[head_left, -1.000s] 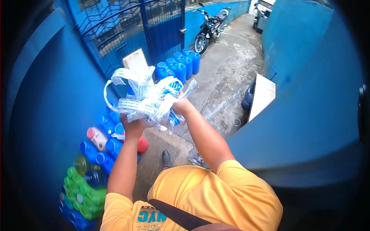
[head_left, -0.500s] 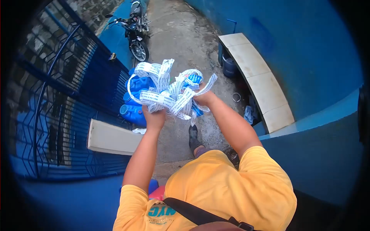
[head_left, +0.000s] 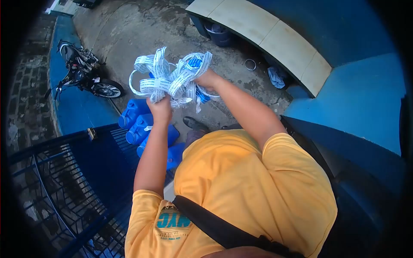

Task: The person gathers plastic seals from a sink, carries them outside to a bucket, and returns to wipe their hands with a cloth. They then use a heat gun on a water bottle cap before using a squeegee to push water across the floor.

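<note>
A loose bundle of white plastic strips point(head_left: 160, 84) with printed lettering is held out in front of me, its ends looping and curling upward. My left hand point(head_left: 160, 111) is closed around the lower left of the bundle. On the other side my right hand point(head_left: 208, 80) grips the strips, together with something shiny and blue point(head_left: 194, 63) that I cannot make out fully. The strips partly hide the fingers of both hands. Just below and left of the bundle, several blue plastic jugs point(head_left: 138, 130) stand on the ground by my left forearm.
A motorcycle point(head_left: 79, 71) is parked by the low blue wall at left. A blue metal gate point(head_left: 92, 161) stands at lower left. To the right is a tiled counter point(head_left: 275, 36) with a dark bucket point(head_left: 219, 35) below, a white ring point(head_left: 250, 64) and a cloth point(head_left: 276, 77).
My view has turned and moved forward, so the motorcycle, jugs and counter have shifted in the picture. A foot has stepped on. Both hands still hold the strips.
</note>
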{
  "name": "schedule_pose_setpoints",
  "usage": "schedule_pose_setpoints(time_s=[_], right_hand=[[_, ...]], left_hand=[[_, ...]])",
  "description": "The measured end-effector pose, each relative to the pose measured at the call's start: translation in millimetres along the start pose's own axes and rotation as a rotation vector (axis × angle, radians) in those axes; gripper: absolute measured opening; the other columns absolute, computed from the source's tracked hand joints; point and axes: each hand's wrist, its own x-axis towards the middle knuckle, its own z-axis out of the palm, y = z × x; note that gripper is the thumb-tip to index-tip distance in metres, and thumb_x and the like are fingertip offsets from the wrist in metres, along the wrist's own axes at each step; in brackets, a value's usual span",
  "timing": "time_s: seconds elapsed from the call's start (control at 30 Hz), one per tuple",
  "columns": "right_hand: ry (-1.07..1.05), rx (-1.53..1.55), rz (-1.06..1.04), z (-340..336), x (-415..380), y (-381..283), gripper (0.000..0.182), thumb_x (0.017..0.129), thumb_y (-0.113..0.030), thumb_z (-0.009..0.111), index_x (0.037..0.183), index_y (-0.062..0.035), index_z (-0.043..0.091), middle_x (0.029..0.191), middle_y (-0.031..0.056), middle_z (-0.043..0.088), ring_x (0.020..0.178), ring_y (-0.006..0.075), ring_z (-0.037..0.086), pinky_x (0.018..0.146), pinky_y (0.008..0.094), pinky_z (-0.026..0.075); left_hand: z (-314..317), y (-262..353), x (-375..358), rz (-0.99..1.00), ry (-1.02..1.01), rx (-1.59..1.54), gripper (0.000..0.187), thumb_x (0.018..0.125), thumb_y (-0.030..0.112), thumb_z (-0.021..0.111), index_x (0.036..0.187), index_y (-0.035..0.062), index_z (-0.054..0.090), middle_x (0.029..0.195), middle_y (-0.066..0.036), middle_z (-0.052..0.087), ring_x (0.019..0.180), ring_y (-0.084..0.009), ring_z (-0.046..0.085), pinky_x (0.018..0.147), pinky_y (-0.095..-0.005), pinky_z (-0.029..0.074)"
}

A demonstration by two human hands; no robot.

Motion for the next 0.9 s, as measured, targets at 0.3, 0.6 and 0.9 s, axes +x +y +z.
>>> schedule_pose_setpoints(time_s=[0.3, 0.6, 0.9], right_hand=[[0.548, 0.164, 0.083, -69.7, 159.5, 86.0, 0.037, 0.08, -0.01, 0.074, 0.114, -0.0017, 0.061, 0.107, 0.0076, 0.066, 0.095, 0.0159, 0.062, 0.084, 0.0331, 0.051], [0.887, 0.23, 0.084, -147.7, 253.3, 141.2, 0.034, 0.081, 0.003, 0.065, 0.114, 0.0001, 0.058, 0.106, 0.0102, 0.065, 0.096, 0.0214, 0.064, 0.082, 0.0366, 0.052], [1.034, 0.367, 0.128, -308.5, 370.5, 238.4, 0.069, 0.076, 0.006, 0.065, 0.14, 0.0017, 0.038, 0.131, 0.0145, 0.054, 0.117, 0.0233, 0.056, 0.094, 0.0332, 0.046]], left_hand=[[40.1, -95.1, 212.6, -0.228, -0.332, 0.01, 0.032, 0.075, -0.008, 0.063, 0.105, 0.0037, 0.061, 0.098, -0.003, 0.065, 0.088, -0.0153, 0.062, 0.079, -0.0305, 0.047], [109.7, -217.7, 337.6, -0.508, -0.521, -0.005, 0.035, 0.076, -0.005, 0.064, 0.109, 0.0027, 0.057, 0.098, -0.005, 0.066, 0.089, -0.0158, 0.063, 0.076, -0.0314, 0.049], [220.2, -377.2, 425.2, -0.735, -0.31, 0.012, 0.043, 0.074, -0.009, 0.06, 0.114, 0.0036, 0.051, 0.099, -0.008, 0.064, 0.086, -0.0201, 0.064, 0.073, -0.0352, 0.051]])
